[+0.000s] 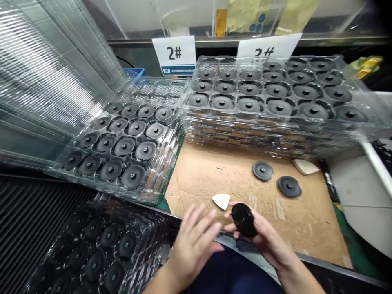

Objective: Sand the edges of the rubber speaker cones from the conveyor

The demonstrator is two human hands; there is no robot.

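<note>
My right hand (263, 239) grips a black round disc part (243, 220) low in the middle, just above the near edge of the cardboard sheet (214, 171). Beside it, my left hand (192, 243) has its fingers stretched out and apart toward the disc, holding nothing. A small white wedge-shaped piece (221, 200) lies on the cardboard just beyond my fingertips. Two more black discs (262, 170) (289, 186) rest loose on the cardboard to the right.
A stack of clear trays filled with black discs (275, 102) stands at the back, another stack (122, 143) at the left, a third (98, 249) at lower left. Empty clear trays (45, 73) lean at far left. Signs marked "2#" (174, 53) hang behind. A second white wedge (304, 166) lies at right.
</note>
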